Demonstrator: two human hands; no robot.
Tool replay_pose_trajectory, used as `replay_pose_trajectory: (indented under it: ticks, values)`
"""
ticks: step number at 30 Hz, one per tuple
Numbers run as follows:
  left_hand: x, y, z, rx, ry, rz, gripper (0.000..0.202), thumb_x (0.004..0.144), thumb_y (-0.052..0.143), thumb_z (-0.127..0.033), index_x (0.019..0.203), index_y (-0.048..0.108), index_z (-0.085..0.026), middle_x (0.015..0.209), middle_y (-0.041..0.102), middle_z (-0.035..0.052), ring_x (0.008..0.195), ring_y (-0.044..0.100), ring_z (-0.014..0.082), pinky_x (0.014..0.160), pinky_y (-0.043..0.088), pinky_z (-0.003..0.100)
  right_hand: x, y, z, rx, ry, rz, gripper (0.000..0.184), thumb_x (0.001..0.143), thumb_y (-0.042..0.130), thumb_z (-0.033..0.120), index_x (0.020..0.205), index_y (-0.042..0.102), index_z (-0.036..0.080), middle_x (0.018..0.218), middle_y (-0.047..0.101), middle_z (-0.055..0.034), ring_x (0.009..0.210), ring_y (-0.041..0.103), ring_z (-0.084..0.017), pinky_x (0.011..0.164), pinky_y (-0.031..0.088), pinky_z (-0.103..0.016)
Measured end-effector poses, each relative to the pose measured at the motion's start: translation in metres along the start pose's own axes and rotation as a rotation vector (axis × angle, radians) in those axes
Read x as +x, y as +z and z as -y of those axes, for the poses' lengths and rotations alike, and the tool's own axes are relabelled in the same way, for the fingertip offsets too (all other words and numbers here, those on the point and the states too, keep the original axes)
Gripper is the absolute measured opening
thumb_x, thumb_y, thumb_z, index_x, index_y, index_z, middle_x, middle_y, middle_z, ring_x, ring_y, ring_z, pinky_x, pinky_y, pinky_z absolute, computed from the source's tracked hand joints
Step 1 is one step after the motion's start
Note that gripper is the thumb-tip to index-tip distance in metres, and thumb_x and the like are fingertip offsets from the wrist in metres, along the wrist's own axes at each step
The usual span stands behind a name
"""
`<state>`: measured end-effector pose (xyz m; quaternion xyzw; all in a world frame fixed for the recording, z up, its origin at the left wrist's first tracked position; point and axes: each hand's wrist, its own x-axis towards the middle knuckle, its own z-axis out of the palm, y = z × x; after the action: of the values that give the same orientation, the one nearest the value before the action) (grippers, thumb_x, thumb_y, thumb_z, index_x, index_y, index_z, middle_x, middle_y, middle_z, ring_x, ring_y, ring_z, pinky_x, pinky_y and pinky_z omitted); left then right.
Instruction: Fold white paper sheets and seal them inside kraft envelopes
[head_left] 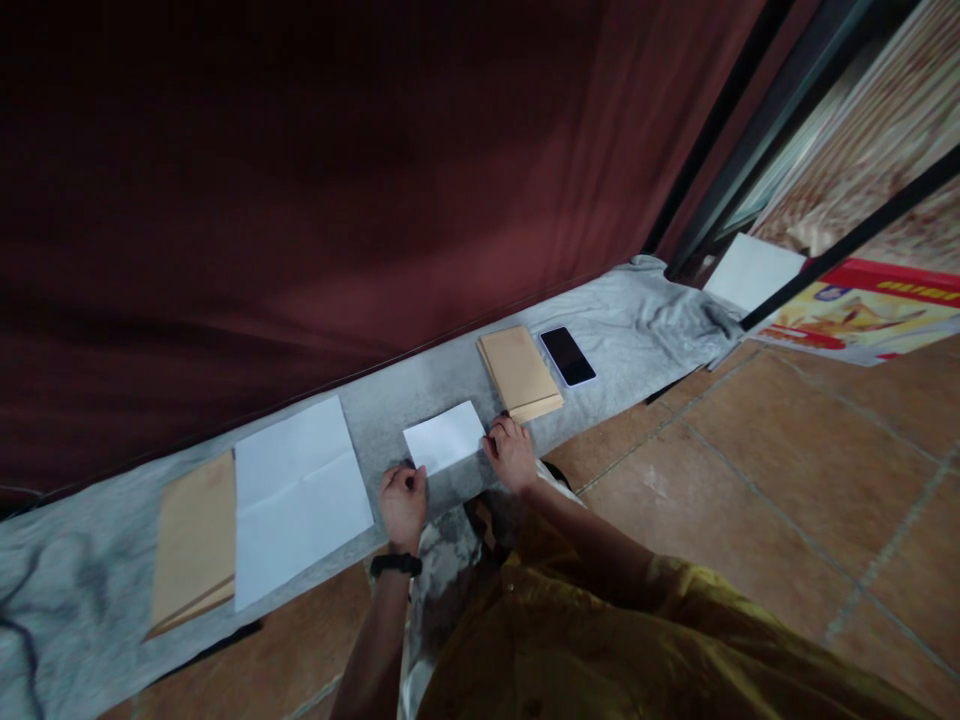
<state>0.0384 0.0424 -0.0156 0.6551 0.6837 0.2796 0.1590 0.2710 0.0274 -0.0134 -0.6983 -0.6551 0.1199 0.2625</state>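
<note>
A small folded white paper [445, 437] lies on the grey cloth-covered ledge [390, 400] in front of me. My left hand [403, 503], with a black band on the wrist, pinches the paper's near left corner with closed fingers. My right hand [511, 452] presses on its right edge with fingers curled together. A larger white sheet [296, 492] with fold creases lies to the left. Beside it is a brown envelope stack [195, 540].
A second brown envelope stack [520, 372] and a dark phone [568, 356] lie right of the folded paper. A dark red curtain [300, 180] hangs behind the ledge. Tiled floor [787, 470] is to the right, with a printed banner [862, 310] beyond.
</note>
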Motion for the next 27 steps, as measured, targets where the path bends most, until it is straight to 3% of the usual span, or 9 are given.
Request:
replay_pose_trajectory:
  ticks: [13,27]
  values:
    - [0.0035,0.0004,-0.0022,0.027,0.019,0.005,0.025,0.083,0.055,-0.039,0.062,0.053,-0.026,0.08,0.062,0.0078,0.095,0.061,0.0281,0.092,0.049,0.044,0.0015,-0.0021,0.0052,-0.045,0.016,-0.005,0.01,0.099,0.054,0.028,0.102,0.061,0.022,0.12,0.063,-0.0103,0.11,0.054,-0.026,0.092,0.04,-0.04]
    - [0.0041,0.0005,-0.0016,0.058,0.004,0.004,0.026,0.083,0.055,-0.042,0.063,0.055,-0.025,0.084,0.063,0.0097,0.091,0.061,0.0277,0.09,0.05,0.043,0.0005,-0.0007,0.0051,-0.027,0.014,-0.023,0.012,0.098,0.053,0.026,0.104,0.062,0.022,0.12,0.063,-0.0105,0.109,0.055,-0.027,0.092,0.039,-0.041]
